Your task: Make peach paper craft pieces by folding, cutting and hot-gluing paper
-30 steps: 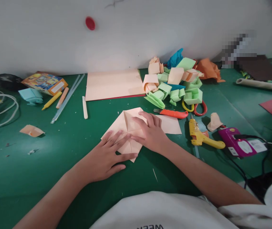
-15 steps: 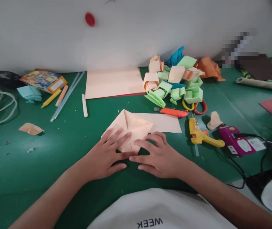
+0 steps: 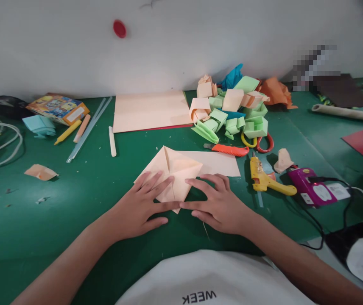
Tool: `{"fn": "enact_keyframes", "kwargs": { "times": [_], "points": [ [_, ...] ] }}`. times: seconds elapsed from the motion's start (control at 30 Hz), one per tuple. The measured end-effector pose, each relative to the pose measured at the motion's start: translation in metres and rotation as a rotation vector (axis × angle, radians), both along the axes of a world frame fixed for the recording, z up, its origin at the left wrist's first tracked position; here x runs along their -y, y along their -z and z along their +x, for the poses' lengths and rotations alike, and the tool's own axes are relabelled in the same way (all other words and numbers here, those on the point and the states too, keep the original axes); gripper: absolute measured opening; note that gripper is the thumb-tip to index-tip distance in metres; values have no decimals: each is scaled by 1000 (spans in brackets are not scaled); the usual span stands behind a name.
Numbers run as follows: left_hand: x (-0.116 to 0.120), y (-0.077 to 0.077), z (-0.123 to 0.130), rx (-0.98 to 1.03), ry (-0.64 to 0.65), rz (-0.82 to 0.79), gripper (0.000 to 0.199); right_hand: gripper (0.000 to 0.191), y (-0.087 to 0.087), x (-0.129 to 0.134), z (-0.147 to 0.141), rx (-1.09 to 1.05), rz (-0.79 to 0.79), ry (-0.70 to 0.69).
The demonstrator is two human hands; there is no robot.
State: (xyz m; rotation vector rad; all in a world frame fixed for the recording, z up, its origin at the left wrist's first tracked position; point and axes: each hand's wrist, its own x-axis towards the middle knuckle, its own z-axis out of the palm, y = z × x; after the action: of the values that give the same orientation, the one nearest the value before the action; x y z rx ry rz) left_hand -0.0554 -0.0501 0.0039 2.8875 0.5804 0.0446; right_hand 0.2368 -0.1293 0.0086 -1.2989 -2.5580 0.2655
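A peach sheet of paper (image 3: 181, 167), creased and folded towards its middle, lies flat on the green table in front of me. My left hand (image 3: 137, 207) rests with spread fingers on its left and lower part, pressing it down. My right hand (image 3: 221, 205) is at the paper's lower right edge, fingers apart, its index fingertip meeting the tip of a left finger near the bottom corner. That corner pokes out below the fingers. A peach paper strip (image 3: 222, 163) lies partly behind the folded sheet.
An orange cutter (image 3: 230, 149), a yellow glue gun (image 3: 264, 177) and a purple power adapter (image 3: 311, 188) lie to the right. Folded green and peach paper pieces (image 3: 232, 108) are heaped at the back, beside peach sheets (image 3: 149, 112). Clear glue sticks (image 3: 87, 131) and a crayon box (image 3: 57, 108) sit left.
My right hand has slid a little to the right, off the paper's middle, uncovering its lower corner. My left hand stays in nearly the same place.
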Motion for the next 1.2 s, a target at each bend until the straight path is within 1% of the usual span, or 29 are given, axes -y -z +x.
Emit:
{"fn": "enact_keyframes", "kwargs": {
  "times": [0.1,0.23,0.3,0.6,0.73,0.87,1.0,1.03,1.1,1.13,1.2],
  "points": [
    [0,0,-1,-2,7,9,54,33,1,-7,6,27,11,108],
    [0,1,-1,-27,17,20,53,33,2,-18,21,58,67,307],
    [-1,1,-1,-28,19,24,55,32,4,-23,26,75,93,385],
    [0,1,-1,24,15,63,56,33,8,-36,25,105,168,545],
    [0,1,-1,54,15,82,55,35,7,-39,23,85,175,540],
    [0,1,-1,60,46,88,54,38,6,-39,22,58,187,507],
    [0,0,-3,30,50,110,56,35,4,-43,26,-100,135,452],
    [0,0,-3,27,52,112,56,37,3,-45,26,-141,104,436],
    [0,-1,-3,24,56,107,56,49,2,-50,22,-148,34,375],
    [0,-1,-3,22,56,103,55,55,1,-53,19,-113,4,334],
    [0,-1,-3,21,53,92,55,59,1,-57,9,-7,-42,235]
  ]
}}
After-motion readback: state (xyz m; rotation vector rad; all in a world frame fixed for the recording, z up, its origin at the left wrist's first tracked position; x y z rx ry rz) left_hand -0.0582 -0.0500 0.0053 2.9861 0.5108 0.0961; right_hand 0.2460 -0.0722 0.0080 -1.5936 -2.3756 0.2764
